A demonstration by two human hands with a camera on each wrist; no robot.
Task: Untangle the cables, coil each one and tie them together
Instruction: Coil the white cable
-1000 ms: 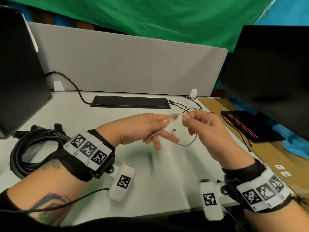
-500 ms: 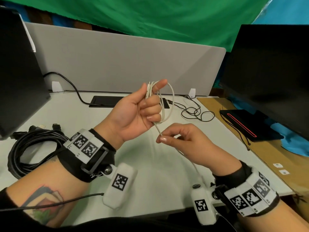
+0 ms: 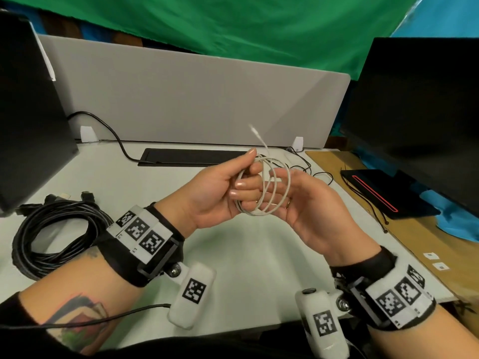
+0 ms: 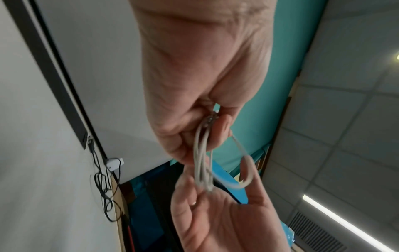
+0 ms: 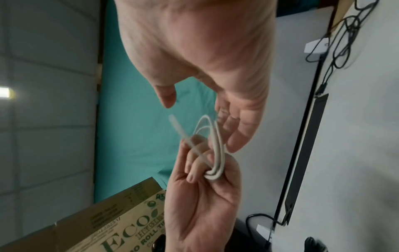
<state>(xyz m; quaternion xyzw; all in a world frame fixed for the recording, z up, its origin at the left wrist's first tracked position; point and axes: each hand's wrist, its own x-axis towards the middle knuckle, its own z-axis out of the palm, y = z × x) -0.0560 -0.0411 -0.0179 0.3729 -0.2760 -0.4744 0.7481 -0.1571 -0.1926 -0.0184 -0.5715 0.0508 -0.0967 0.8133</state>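
A thin white cable [image 3: 269, 193] is wound into a small coil of several loops. My left hand [image 3: 246, 174] grips one side of the coil between thumb and curled fingers, above the middle of the desk. The cable's free end with its plug [image 3: 255, 132] sticks up above the hand, blurred. My right hand [image 3: 287, 187] is open, palm turned left, with its straight fingers against the far side of the loops. The left wrist view shows the coil [image 4: 201, 158] pinched, and the right wrist view shows it [image 5: 215, 163] in the left fingers [image 5: 194, 163].
A bundle of coiled black cables [image 3: 51, 229] lies on the white desk [image 3: 246, 268] at the left. Thin black wires [image 3: 316, 174] trail at the back right. Dark monitors stand left and right, a grey divider [image 3: 194, 104] behind, and a black device with a red stripe [image 3: 375, 195] on the right.
My right hand let go of the cable's tail and rose, open, beside the coil. The left hand came down a little, and the loose end now swings up above it.
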